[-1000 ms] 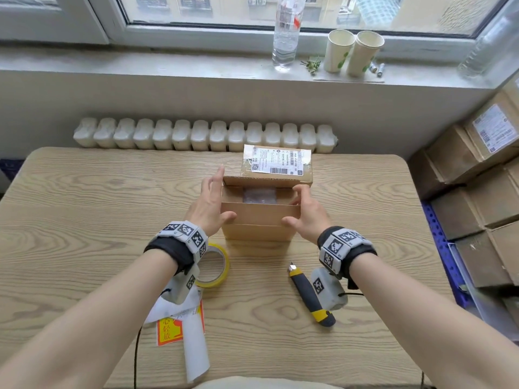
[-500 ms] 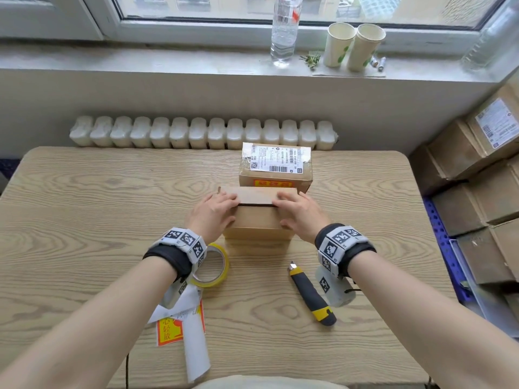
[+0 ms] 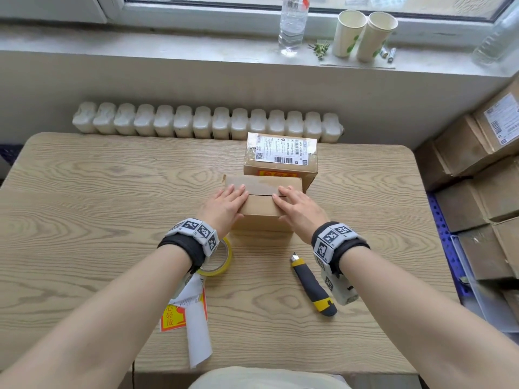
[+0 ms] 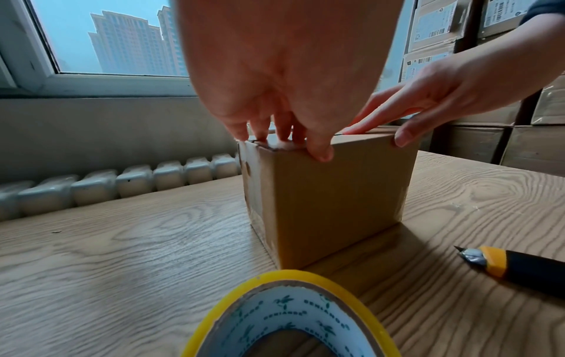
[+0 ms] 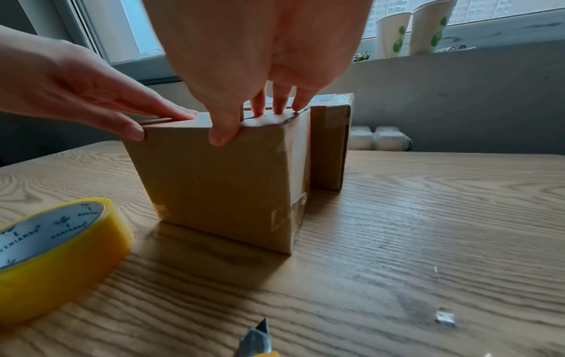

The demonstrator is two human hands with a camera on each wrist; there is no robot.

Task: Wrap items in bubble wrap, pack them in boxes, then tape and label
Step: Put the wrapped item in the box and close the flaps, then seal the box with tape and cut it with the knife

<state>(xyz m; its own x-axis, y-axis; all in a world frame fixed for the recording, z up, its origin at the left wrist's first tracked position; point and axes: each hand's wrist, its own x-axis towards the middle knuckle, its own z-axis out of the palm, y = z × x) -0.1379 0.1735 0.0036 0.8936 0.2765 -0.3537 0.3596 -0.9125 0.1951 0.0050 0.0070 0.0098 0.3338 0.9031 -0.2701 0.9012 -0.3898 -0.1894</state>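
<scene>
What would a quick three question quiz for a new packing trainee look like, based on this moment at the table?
1. True or false: the flaps of the plain box are pressed down by both the left hand and the right hand.
2. Which item lies nearest the left wrist? A: the tape roll. B: the utility knife. C: the paper cups.
3. Fill in: the labelled box stands directly ___ the plain box, on the window side.

Key
1. True; straight fingers lie on the closed top, and no tape shows over the seam.
2. A.
3. Behind.
</scene>
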